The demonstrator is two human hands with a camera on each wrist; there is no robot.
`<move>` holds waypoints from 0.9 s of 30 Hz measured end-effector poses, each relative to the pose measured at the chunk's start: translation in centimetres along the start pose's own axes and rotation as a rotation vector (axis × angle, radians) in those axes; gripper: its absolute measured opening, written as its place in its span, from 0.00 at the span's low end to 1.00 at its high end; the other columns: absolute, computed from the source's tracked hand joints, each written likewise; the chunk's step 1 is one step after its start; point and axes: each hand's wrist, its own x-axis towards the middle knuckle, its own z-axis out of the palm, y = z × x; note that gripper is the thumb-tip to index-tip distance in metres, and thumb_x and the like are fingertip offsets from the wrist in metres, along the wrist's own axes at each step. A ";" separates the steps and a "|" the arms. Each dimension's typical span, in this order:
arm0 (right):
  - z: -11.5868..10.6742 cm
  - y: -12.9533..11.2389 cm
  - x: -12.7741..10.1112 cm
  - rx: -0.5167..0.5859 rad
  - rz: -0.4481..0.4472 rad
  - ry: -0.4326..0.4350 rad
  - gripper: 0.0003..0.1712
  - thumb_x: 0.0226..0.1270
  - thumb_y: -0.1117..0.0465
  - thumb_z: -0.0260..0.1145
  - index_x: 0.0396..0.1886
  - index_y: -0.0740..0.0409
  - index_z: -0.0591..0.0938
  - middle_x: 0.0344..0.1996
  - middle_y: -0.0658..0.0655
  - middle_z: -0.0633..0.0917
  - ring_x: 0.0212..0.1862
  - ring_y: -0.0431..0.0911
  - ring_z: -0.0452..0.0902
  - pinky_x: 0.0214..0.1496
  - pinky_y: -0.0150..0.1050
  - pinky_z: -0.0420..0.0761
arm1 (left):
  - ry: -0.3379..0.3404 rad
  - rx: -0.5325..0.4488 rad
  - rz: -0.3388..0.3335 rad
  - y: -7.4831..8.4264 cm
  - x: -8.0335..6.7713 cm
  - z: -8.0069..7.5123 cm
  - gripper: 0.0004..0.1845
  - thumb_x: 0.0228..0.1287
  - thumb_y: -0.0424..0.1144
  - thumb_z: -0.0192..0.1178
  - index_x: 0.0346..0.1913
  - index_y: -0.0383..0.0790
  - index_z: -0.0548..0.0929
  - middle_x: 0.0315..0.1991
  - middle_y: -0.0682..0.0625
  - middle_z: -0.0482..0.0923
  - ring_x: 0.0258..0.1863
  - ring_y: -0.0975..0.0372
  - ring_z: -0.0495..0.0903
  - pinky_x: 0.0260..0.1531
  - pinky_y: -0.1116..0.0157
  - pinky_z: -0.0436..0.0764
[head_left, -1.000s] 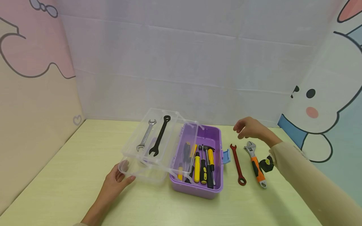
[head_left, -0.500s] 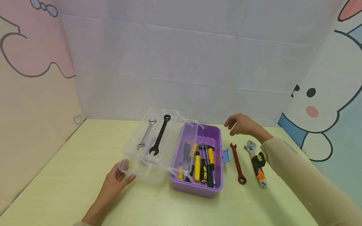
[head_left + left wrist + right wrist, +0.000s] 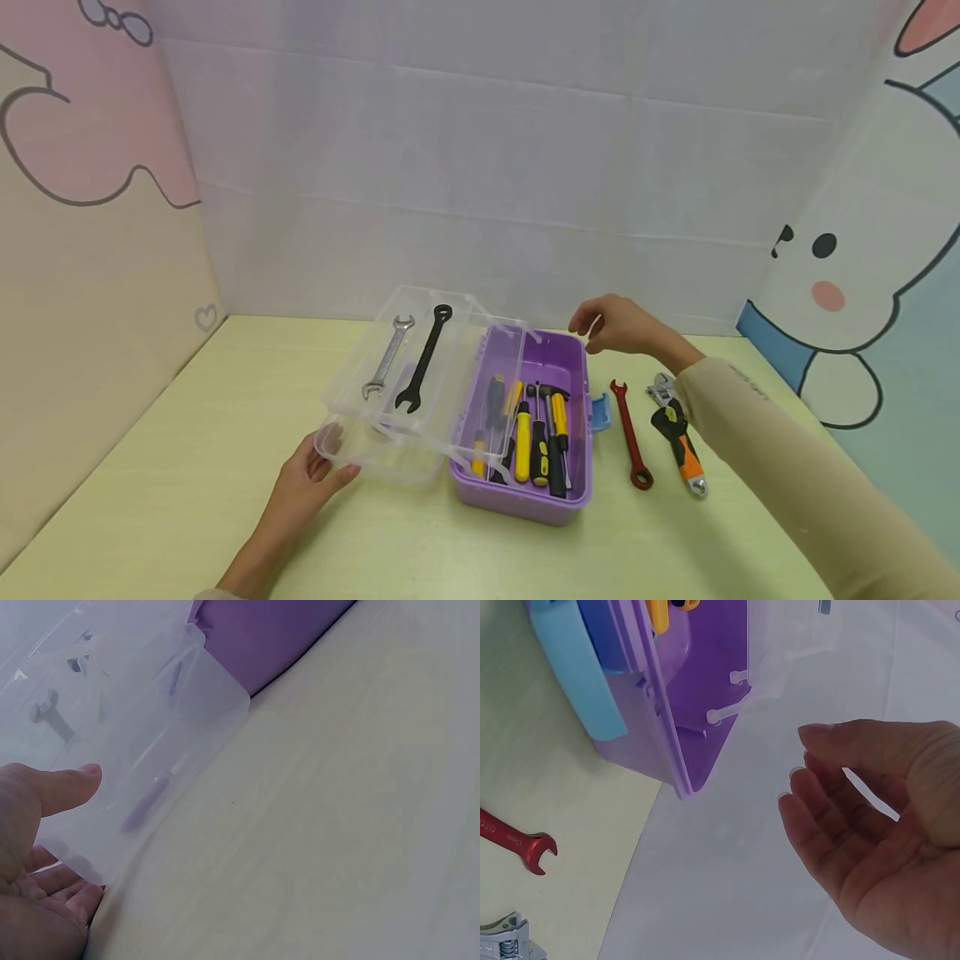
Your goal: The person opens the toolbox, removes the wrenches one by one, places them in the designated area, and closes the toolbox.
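A purple toolbox (image 3: 517, 507) stands open on the table, several yellow and black screwdrivers (image 3: 522, 446) and a hammer (image 3: 555, 392) inside it. Its clear plastic lid (image 3: 405, 467) hangs out to the left, under a clear tray (image 3: 348, 392) carrying a silver wrench (image 3: 387, 358) and a black wrench (image 3: 425, 362). At the lid's near left corner, my left hand (image 3: 300, 479) holds the edge, thumb above and fingers below. My right hand (image 3: 618, 323), fingers loosely bent and holding nothing, hovers above the box's far right corner; the right wrist view shows a gap between them.
Right of the box lie a red wrench (image 3: 632, 437) and an orange-handled adjustable wrench (image 3: 690, 462), partly covered by a black and yellow piece (image 3: 670, 421) near my right cuff. A blue latch (image 3: 601, 412) sticks out from the box. A white sheet (image 3: 450, 167) backs the table.
My right hand has moved left, from above the wrenches toward the box's far right corner. The left hand, lid and tools have stayed in place.
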 end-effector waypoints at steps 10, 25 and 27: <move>0.8 -0.7 1.1 -0.049 -0.094 -0.001 0.15 0.53 0.73 0.66 0.43 0.64 0.81 0.41 0.65 0.83 0.44 0.56 0.79 0.43 0.45 0.85 | -0.001 -0.011 -0.001 0.1 0.0 0.0 0.39 0.61 0.34 0.64 0.69 0.26 0.55 0.69 0.27 0.56 0.69 0.44 0.58 0.51 0.88 0.67; 1.9 -2.8 2.6 -0.105 -0.181 0.031 0.13 0.55 0.71 0.65 0.42 0.61 0.82 0.41 0.61 0.83 0.45 0.56 0.78 0.47 0.48 0.83 | -0.009 0.004 -0.023 0.2 0.0 0.0 0.39 0.61 0.33 0.63 0.69 0.25 0.54 0.69 0.26 0.55 0.69 0.42 0.58 0.63 0.59 0.65; 2.0 -3.1 2.9 -0.119 -0.209 0.033 0.13 0.56 0.72 0.65 0.42 0.63 0.82 0.41 0.62 0.83 0.45 0.56 0.78 0.48 0.48 0.83 | -0.006 0.002 -0.024 0.3 0.0 0.0 0.39 0.61 0.33 0.63 0.69 0.25 0.54 0.69 0.26 0.55 0.69 0.43 0.58 0.63 0.63 0.66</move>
